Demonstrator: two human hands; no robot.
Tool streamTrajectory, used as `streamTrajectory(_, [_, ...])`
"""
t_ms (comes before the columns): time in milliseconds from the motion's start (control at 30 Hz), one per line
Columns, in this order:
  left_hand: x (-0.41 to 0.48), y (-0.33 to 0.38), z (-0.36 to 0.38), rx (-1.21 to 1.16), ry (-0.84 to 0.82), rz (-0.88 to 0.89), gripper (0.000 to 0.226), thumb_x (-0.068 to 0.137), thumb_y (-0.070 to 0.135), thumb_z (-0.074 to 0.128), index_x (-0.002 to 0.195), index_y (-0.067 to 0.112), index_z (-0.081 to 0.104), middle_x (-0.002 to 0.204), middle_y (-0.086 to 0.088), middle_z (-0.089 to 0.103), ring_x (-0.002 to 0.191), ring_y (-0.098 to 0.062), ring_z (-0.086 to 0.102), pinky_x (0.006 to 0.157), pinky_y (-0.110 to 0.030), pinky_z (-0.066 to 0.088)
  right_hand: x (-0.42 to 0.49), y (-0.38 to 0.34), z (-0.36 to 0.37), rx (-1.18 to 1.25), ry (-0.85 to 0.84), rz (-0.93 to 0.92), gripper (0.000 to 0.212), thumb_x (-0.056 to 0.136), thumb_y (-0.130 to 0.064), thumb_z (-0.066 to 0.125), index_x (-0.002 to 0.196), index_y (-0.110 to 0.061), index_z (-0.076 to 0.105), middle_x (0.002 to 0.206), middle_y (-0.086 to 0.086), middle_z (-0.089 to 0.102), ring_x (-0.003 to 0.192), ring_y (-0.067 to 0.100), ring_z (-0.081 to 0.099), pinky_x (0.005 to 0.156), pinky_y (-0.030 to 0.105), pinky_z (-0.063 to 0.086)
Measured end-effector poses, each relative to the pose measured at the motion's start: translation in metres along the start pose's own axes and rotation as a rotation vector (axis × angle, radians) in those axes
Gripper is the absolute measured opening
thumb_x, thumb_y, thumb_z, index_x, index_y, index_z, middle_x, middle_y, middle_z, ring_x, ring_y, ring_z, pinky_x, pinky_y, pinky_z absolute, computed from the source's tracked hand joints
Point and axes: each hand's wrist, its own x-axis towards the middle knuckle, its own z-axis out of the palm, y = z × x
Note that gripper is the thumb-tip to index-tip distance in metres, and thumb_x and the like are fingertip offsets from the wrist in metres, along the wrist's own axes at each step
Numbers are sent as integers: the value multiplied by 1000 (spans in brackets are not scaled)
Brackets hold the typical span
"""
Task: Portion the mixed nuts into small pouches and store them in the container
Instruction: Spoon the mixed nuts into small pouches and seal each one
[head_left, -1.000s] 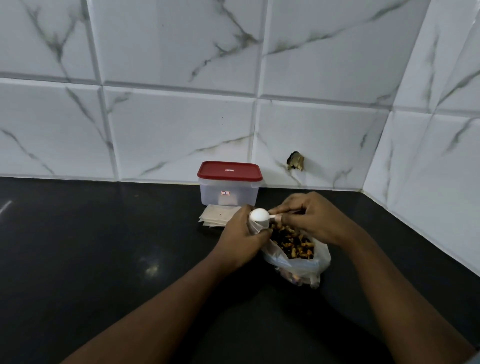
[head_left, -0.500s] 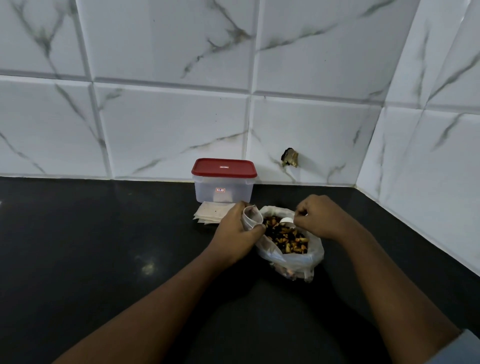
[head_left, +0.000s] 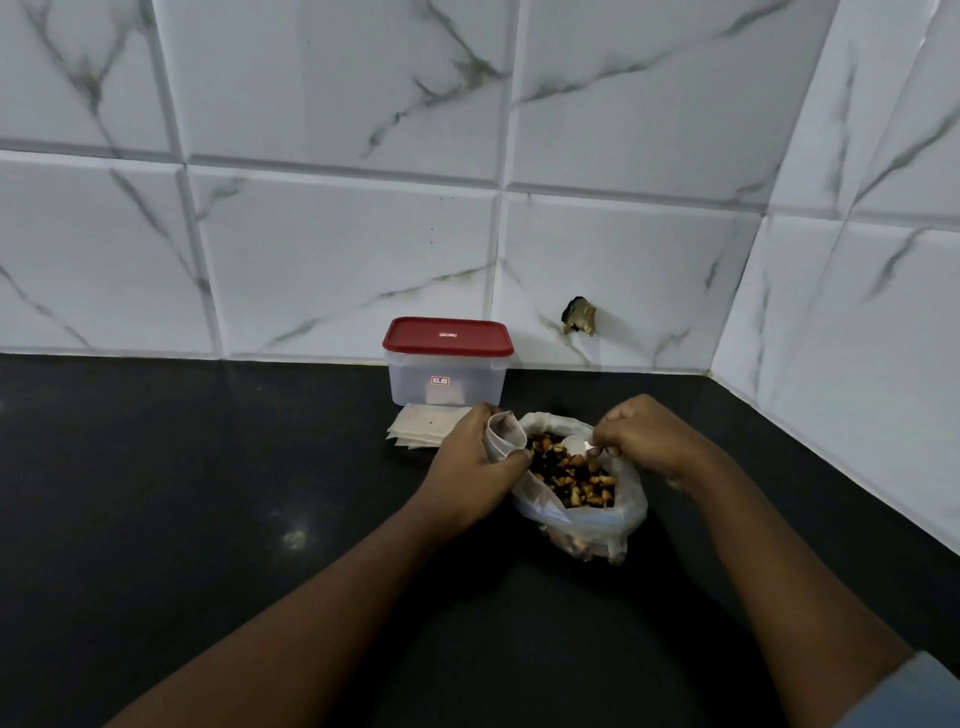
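The left hand's (head_left: 470, 467) fingers curl round a small pouch (head_left: 501, 434), its mouth open, at 10 o'clock of the bag (head_left: 592, 525). The right hand (head_left: 644, 439) pinches a white scoop (head_left: 574, 446) dipped in the mixed nuts (head_left: 571, 480). I judge a spill onto the table (head_left: 208, 519) likely: narrow mouth, limp bag. At 12 o'clock the container (head_left: 447, 384) is lidded, with spare pouches (head_left: 421, 428) before it.

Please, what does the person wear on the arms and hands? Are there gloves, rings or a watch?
The left hand and the right hand are bare: no gloves, rings or watch show. Both forearms are uncovered. Only at the lower right corner does a light blue-grey sleeve begin, high on the right arm. The left arm shows no sleeve within the picture.
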Motion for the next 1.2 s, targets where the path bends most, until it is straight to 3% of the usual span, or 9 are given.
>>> streamTrajectory(100, [0,0,0,5,7,4,30,94,24,73,115,35,54,112,11,64,100,-2,63,73,-12,47,3,4,-3,107,33,75,24,90,-10,67,89,13,72,56,2,56,44,9,39,44,23,27])
streamTrajectory(233, [0,0,0,8,2,-1,32,94,23,73,119,32,55,114,10,63,101,-3,63,73,-14,48,3,6,-11,234,-20,118,21,92,-10,66,92,9,75,55,1,54,40,6,32,38,20,20])
streamTrajectory(533, [2,-3,1,-10,-8,-7,31,94,23,73,119,31,56,117,11,64,104,-3,63,81,-18,50,-6,-17,2,530,-234,-118,23,96,-8,66,77,-10,79,67,5,57,48,8,31,44,21,22])
streamTrajectory(667, [3,-7,2,-38,21,15,29,92,23,75,116,29,60,112,7,68,103,-6,66,89,-34,56,-14,-28,21,351,-207,-238,10,94,-14,75,91,-16,84,76,0,71,60,8,50,55,22,40])
streamTrajectory(767, [3,-7,3,-61,53,2,27,91,22,76,112,27,60,106,3,68,97,-13,68,89,-45,59,-19,-31,24,190,-196,-332,13,92,-15,78,99,-23,85,90,-8,79,79,2,69,78,26,54])
streamTrajectory(867, [3,-7,4,-40,52,2,29,90,19,76,110,28,58,107,3,65,96,-13,66,88,-43,60,-20,-32,20,72,-197,-414,20,91,-16,80,107,-26,84,105,-8,80,104,10,73,99,34,55])
streamTrajectory(967, [2,-6,2,-81,31,-7,31,90,15,74,113,29,58,110,4,67,100,-11,67,91,-42,59,-21,-32,11,136,-135,-421,19,92,-19,79,109,-28,83,104,-3,80,98,19,75,91,41,59])
streamTrajectory(1067, [2,-4,0,-126,33,-30,28,91,14,72,112,29,59,107,4,70,99,-11,69,90,-40,59,-17,-25,-5,158,3,-390,16,93,-20,78,105,-29,84,93,-9,80,77,0,70,74,25,51])
streamTrajectory(1200, [1,-2,-1,-158,31,-59,26,94,14,69,111,30,59,107,3,70,99,-10,69,88,-35,60,-4,-9,-10,-284,75,-340,17,91,-20,75,100,-32,84,92,-17,77,83,1,69,70,23,45])
